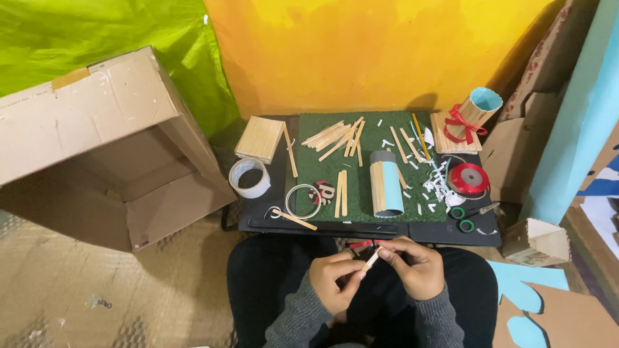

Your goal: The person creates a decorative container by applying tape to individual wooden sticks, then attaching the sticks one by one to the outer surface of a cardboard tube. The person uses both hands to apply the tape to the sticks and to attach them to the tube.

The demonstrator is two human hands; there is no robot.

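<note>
1. My left hand (333, 280) sits over my lap at 6 o'clock, fingers curled and pinching the lower end of a short pale wooden craft stick (372, 259).
2. My right hand (414, 266) is just at 3 o'clock of the left, fingers closed on the upper end of the same stick; the stick tilts toward 1 o'clock between both hands.
3. A small red object (359, 245) pokes out just at 11 o'clock of the stick; I cannot tell what it is or whether a finger holds it.
4. A black low table (274, 222) lies at 12 o'clock of my hands, with a green artificial-turf mat (371, 129) on it.
5. A light-blue cardboard tube partly clad in wooden sticks (386, 187) lies on the mat, straight at 12 o'clock from my hands.
6. Loose wooden sticks (336, 137) are scattered at the mat's far side; two more (341, 193) lie side by side at 9 o'clock of the tube.
7. A clear tape roll (249, 178) sits at the table's 9 o'clock edge, with a square panel of joined sticks (259, 138) beyond it.
8. A red ribbon spool (469, 178) is at 3 o'clock of the tube, green-handled scissors (465, 217) near it.
9. A finished stick-clad tube with a red bow (474, 116) stands at the far right corner.
10. An open brown cardboard box (97, 148) lies on its side at 9 o'clock of the table.
</note>
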